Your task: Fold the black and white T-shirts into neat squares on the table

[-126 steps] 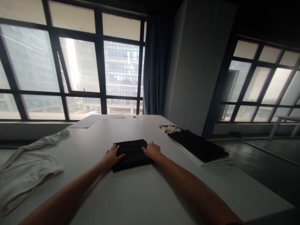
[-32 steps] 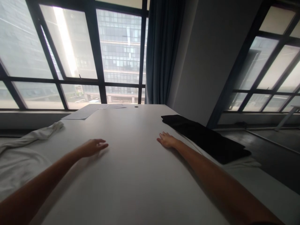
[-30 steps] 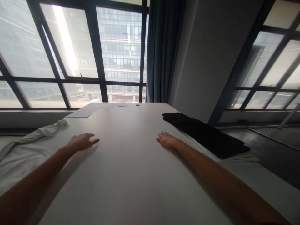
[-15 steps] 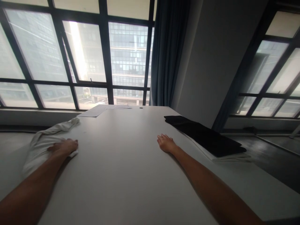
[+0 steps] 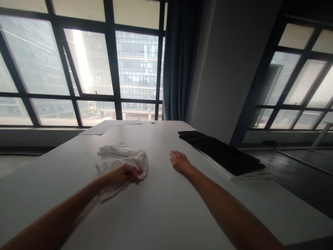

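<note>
My left hand (image 5: 125, 173) has its fingers (image 5: 134, 175) closed on the white garment (image 5: 122, 157); just right of the garment, my right hand (image 5: 179, 161) lies flat, fingers spread, on the table (image 5: 161, 215).

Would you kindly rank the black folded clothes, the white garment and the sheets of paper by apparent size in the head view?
1. black folded clothes
2. white garment, bunched in the left hand
3. sheets of paper, farthest off, so their real size is unsure
</note>
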Action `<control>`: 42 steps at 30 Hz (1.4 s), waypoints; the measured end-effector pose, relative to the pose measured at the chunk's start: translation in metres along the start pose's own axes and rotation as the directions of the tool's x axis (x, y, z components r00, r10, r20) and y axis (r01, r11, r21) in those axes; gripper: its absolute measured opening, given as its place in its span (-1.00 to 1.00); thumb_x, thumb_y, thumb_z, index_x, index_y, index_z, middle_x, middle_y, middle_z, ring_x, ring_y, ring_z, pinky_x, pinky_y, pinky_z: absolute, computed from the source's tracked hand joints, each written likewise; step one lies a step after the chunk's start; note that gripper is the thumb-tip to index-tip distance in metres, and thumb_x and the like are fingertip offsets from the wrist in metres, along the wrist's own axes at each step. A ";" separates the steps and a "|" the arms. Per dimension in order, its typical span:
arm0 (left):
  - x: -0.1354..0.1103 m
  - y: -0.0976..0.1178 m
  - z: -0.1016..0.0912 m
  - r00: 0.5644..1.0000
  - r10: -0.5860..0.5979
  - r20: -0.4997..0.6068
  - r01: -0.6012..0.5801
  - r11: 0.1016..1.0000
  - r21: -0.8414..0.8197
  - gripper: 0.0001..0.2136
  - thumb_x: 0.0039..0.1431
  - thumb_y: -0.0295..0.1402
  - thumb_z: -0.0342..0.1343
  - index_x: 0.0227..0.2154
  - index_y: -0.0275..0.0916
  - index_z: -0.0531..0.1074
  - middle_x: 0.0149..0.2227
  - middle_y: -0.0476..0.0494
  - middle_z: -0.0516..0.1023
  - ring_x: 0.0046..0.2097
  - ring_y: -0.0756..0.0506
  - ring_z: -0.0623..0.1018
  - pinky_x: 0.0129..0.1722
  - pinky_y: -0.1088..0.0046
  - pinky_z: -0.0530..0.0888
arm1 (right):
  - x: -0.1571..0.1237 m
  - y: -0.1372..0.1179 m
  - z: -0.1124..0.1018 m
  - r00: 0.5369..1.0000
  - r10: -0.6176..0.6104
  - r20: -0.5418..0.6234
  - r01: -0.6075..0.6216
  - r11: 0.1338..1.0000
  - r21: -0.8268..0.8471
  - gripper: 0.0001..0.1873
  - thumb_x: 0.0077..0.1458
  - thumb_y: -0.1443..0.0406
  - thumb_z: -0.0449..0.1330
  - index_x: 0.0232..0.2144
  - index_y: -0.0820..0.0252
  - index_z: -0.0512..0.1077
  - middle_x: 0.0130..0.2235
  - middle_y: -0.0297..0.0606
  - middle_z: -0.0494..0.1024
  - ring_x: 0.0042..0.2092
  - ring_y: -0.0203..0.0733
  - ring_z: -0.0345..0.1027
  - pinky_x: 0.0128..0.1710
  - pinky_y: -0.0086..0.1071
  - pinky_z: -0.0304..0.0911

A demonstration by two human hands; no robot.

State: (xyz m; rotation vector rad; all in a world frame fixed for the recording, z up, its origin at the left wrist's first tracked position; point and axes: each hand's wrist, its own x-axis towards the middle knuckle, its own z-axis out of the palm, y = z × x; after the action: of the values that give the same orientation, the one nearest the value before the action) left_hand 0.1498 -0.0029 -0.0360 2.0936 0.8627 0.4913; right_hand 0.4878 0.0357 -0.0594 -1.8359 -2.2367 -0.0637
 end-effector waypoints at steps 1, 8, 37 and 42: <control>0.004 0.009 0.008 0.995 0.036 0.093 -0.033 0.999 -0.031 -0.71 0.02 -0.07 0.24 -0.41 -0.21 0.63 -0.17 -0.22 0.67 0.04 -0.25 0.56 0.08 0.25 0.43 | 0.000 0.000 -0.001 0.999 -0.028 -0.030 0.028 1.000 0.009 -0.37 0.24 0.27 -0.02 0.34 0.23 0.08 0.33 -0.07 0.16 0.32 -0.06 0.00 0.28 -0.15 -0.11; -0.015 0.004 -0.031 0.989 -0.001 -0.148 0.021 0.990 0.137 -0.66 0.04 -0.06 0.17 -0.35 -0.27 0.58 -0.35 -0.20 0.66 -0.29 -0.17 0.60 -0.21 0.28 0.53 | 0.002 0.008 -0.008 0.984 -0.157 -0.090 0.165 0.982 0.095 -0.68 0.17 0.33 0.08 -0.07 0.11 0.52 0.22 -0.17 0.36 0.23 -0.09 0.17 0.18 -0.23 0.05; -0.066 -0.018 -0.093 0.645 -0.294 -0.705 0.728 0.516 0.451 -0.32 0.00 0.17 0.02 -0.06 -0.37 0.45 0.04 -0.55 0.48 -0.01 -0.46 0.50 -0.16 0.06 0.46 | -0.019 0.012 -0.062 0.918 -0.297 0.262 0.162 0.885 0.438 -0.56 -0.13 0.03 0.36 -0.24 0.18 0.57 -0.35 -0.30 0.55 -0.33 -0.21 0.37 -0.34 -0.42 0.25; -0.077 -0.030 -0.105 0.731 -0.533 -0.426 0.683 0.588 0.434 -0.68 -0.23 -0.08 0.25 -0.52 -0.26 0.52 -0.37 -0.28 0.62 -0.28 -0.32 0.58 -0.32 0.25 0.47 | -0.025 -0.002 -0.058 0.921 -0.290 0.260 0.230 0.943 0.239 -0.83 -0.08 0.25 0.33 -0.37 0.17 0.57 -0.38 -0.32 0.54 -0.39 -0.28 0.32 -0.39 -0.46 0.15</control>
State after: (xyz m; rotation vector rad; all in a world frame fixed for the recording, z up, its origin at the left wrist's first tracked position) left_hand 0.0221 0.0104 -0.0001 2.0494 2.0135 0.1074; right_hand 0.4995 0.0006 -0.0081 -1.5108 -2.5650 0.4016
